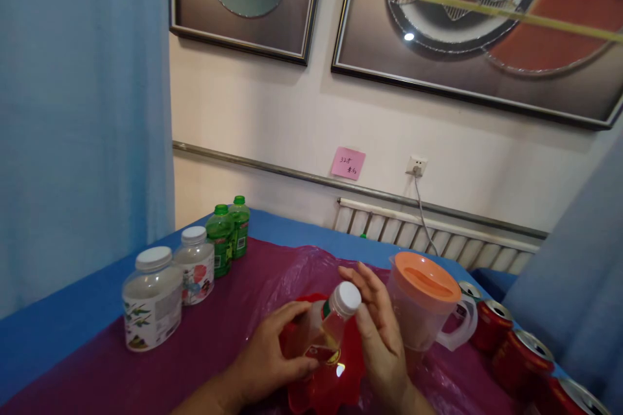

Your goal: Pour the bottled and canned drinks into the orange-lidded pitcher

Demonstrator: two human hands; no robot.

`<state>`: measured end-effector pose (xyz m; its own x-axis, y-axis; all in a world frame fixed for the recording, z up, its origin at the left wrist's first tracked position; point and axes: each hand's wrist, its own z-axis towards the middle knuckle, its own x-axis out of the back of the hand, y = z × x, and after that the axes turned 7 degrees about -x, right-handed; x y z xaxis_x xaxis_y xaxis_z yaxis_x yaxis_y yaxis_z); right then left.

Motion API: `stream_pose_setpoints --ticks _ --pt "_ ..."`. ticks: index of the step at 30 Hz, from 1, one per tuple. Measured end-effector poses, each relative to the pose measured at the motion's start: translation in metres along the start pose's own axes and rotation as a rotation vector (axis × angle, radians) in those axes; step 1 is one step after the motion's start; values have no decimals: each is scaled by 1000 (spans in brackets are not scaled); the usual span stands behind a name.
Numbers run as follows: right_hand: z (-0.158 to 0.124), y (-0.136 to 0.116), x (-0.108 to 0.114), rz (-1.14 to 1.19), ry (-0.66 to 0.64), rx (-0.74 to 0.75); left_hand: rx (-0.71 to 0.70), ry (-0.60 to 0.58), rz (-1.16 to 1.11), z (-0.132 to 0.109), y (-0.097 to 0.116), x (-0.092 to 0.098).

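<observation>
My left hand [272, 353] is wrapped around a small clear bottle [333, 324] with a white cap, which tilts to the right. Reddish-brown and yellow tones show through the bottle or on its label. Close by the white cap [347, 298] is my right hand [382, 331], its fingers stretched out and apart from the thumb. Whether the right thumb touches the cap I cannot tell. Below both hands lies a shiny red dish [325, 395] with a wavy edge, partly hidden by the hands and bottle.
A clear pitcher [413, 318] with an orange lid stands right of my right hand. Several red cans [523, 360] line the right edge. At left stand two white-capped jars [153, 305] and two green bottles [220, 240]. Purple plastic sheeting [272, 266] covers the blue tabletop.
</observation>
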<state>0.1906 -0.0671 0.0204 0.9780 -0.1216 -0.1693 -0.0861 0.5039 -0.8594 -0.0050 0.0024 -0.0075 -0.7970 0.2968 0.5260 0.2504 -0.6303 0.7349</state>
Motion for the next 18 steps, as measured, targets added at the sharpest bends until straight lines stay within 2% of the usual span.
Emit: stream_pose_setpoints --ticks 2,5,8,12,18 --pt "-1 3 -1 -46 66 -35 -9 1 5 1 4 1" --pt "-1 9 -2 -105 178 17 -18 -28 13 2 10 2" --pt "0 7 -2 -59 120 80 -11 -27 9 1 8 1" --pt "-1 2 -2 -14 37 13 18 5 21 1 0 0" --pt "0 9 -6 -76 205 -1 -19 -45 11 2 13 1"
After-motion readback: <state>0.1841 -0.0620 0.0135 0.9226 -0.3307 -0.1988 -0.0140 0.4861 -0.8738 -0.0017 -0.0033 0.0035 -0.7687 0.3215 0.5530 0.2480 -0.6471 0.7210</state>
